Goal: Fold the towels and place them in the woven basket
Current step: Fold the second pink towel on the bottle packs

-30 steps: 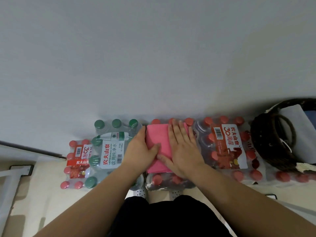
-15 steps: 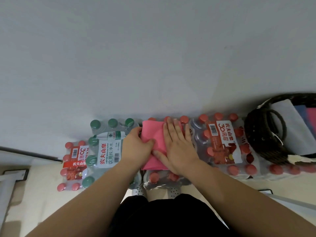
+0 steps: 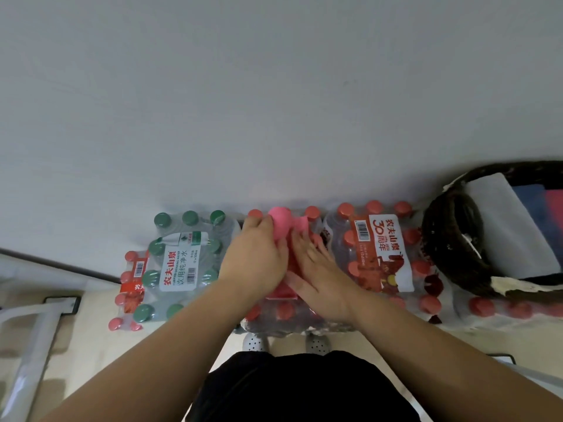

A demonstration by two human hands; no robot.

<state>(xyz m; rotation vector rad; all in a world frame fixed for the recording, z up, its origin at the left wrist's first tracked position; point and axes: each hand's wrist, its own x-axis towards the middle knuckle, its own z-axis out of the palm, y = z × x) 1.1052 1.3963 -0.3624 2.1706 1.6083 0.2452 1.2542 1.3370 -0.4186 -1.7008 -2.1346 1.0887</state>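
A pink towel point(image 3: 281, 225) lies on a pack of red-capped water bottles point(image 3: 285, 312) in front of me. My left hand point(image 3: 254, 255) grips the towel's left edge and lifts it over toward the right, so the far part bulges up. My right hand point(image 3: 316, 269) lies flat, fingers spread, pressing on the towel's right part. Most of the towel is hidden under both hands. The dark woven basket point(image 3: 441, 239) stands at the far right and holds folded towels: a white one point(image 3: 511, 233), with blue and red ones beyond.
A green-capped bottle pack point(image 3: 182, 260) sits left of the towel, a red-capped pack point(image 3: 380, 254) right of it, and another small red pack point(image 3: 131, 287) farther left. A grey wall rises behind. A white frame point(image 3: 27, 345) stands on the floor at left.
My left hand has taken hold of the towel's left edge and lifted it up and over to the right. The right hand stays pressed on the towel. The view shifted slightly right.
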